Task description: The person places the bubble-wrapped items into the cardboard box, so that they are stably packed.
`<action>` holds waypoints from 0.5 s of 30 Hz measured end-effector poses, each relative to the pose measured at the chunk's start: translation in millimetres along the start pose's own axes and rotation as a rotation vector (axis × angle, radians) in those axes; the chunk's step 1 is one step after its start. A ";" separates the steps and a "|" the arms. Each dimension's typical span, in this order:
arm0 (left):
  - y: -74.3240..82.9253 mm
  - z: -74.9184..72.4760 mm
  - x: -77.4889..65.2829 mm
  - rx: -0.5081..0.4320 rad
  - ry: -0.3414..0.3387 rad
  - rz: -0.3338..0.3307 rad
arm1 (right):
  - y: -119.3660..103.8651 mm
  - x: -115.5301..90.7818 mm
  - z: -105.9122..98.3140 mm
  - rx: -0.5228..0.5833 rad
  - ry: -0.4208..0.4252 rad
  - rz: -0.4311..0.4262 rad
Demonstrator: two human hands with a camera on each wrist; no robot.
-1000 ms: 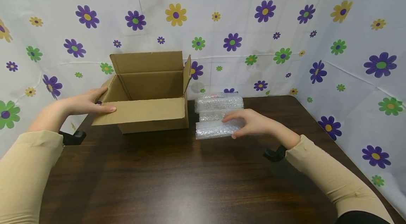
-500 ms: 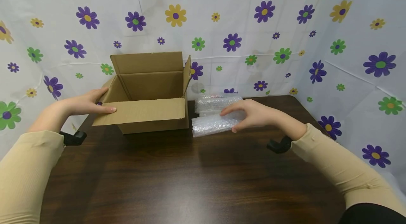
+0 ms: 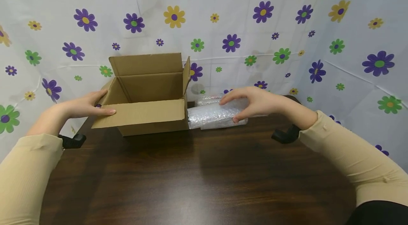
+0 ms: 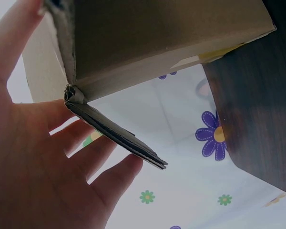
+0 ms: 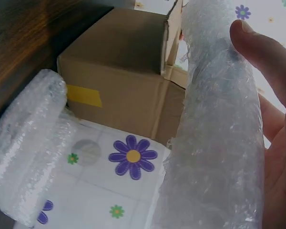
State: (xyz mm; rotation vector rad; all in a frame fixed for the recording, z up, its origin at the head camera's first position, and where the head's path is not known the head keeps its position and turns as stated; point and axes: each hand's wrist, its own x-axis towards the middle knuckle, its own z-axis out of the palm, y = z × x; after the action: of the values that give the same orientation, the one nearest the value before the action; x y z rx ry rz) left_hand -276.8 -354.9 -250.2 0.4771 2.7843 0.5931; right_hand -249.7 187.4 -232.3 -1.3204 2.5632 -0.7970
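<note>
"Beside the box (image 3: 153, 128), what's gripped?"
"The right hand (image 3: 255, 101) pinches a bubble-wrap roll (image 3: 205, 114); the left hand (image 3: 84, 106) holds the box's near-left corner. Contents? Too cloudy to tell."
"How best?"
"Squeeze lightly, lift clear of the right flap (image 3: 186, 75)."

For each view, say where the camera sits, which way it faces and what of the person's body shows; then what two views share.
Head: worn on the head, facing forward and down to the cardboard box; left hand, right hand and sleeves show.
Left wrist: on that wrist, looking past the left hand's fingers at the box's outside.
Right wrist: on that wrist, looking past the held bubble-wrapped bundle toward the box; thumb and fingers show.
Shared: both wrist views show the box and flowered cloth.
</note>
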 end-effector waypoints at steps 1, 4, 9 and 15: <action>0.3 0.3 -0.1 -0.003 0.003 0.001 | -2.0 0.7 -2.3 -0.002 -0.001 -0.001; 0.5 1.0 -0.1 -0.010 0.010 0.018 | -8.0 3.2 -7.9 -0.005 -0.005 -0.013; 0.1 2.7 0.0 -0.017 0.012 0.036 | -17.2 10.9 -12.5 -0.019 -0.012 -0.015; 1.1 1.8 0.7 -0.008 0.004 0.042 | -26.4 26.2 -16.2 -0.003 -0.025 -0.030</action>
State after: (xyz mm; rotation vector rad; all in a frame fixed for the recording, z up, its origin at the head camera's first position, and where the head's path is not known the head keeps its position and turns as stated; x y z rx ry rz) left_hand -276.7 -353.0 -251.5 0.5342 2.7810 0.6152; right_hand -252.5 160.5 -202.1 -1.3639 2.5324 -0.7768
